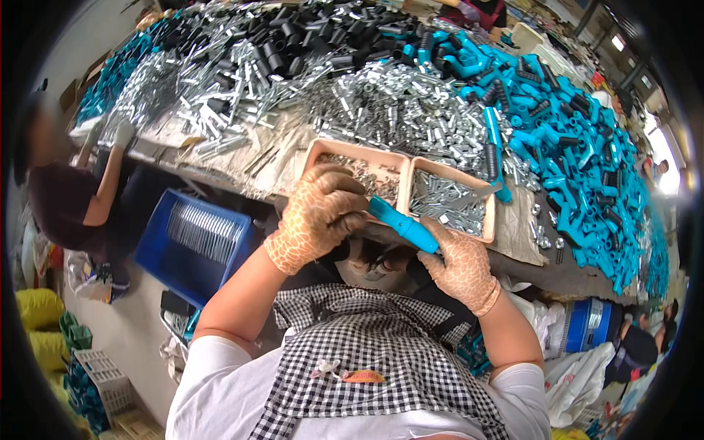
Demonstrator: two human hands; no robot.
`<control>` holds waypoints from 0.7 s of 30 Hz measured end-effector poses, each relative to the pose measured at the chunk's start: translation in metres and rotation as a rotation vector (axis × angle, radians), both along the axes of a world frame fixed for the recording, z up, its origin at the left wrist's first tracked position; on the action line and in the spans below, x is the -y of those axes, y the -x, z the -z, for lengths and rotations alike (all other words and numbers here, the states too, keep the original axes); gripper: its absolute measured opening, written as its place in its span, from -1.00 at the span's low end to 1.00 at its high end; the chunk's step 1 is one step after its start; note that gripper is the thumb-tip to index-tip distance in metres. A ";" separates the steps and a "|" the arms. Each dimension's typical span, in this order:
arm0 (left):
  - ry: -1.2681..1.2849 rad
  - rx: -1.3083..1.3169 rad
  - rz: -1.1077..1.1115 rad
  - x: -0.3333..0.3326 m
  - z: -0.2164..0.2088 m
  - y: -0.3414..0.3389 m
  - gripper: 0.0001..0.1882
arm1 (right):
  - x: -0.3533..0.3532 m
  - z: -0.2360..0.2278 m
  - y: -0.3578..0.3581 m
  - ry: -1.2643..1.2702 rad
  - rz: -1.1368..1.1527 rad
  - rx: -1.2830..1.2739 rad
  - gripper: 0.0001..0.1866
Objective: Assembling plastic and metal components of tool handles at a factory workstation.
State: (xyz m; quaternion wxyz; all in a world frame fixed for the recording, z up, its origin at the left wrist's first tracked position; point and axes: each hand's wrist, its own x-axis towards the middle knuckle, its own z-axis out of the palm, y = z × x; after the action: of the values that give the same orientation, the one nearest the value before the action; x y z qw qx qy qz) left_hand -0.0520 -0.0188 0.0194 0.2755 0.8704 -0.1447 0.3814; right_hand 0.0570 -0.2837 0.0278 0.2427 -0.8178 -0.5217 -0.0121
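A teal plastic handle-like part with a dark end lies slantwise in front of my chest, gripped at its right end by my right hand. Its left end points at my left hand, which is closed with curled fingers just beside it. Whatever the left fingers pinch, if anything, is too small to make out. Both hands wear patterned tan gloves. Just beyond them are two shallow bins: one bin has small metal bits, the other bin metal pins and a flat metal tool.
Heaped on the table are silver metal parts, black sleeves and teal handles. A teal tool with a black spring stands by the right bin. At left are a blue crate with metal rods and another person.
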 end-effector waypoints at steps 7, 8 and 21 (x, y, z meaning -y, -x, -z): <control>0.047 -0.048 0.117 0.041 0.016 0.002 -0.74 | -0.013 0.005 0.008 -0.105 -0.109 0.156 -0.40; -0.012 -0.036 0.136 0.040 0.020 0.003 -0.77 | -0.011 -0.002 0.015 0.031 -0.086 0.055 -0.44; -0.231 -0.107 0.406 0.089 0.030 -0.033 -0.72 | 0.072 0.017 0.029 0.030 0.123 -0.473 -0.47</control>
State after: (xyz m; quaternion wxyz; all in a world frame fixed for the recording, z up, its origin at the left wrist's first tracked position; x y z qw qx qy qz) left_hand -0.0185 -0.1082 -0.0109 0.2526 0.8683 -0.3444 0.2524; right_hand 0.0275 -0.3560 0.0109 0.3448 -0.8316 -0.3995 0.1729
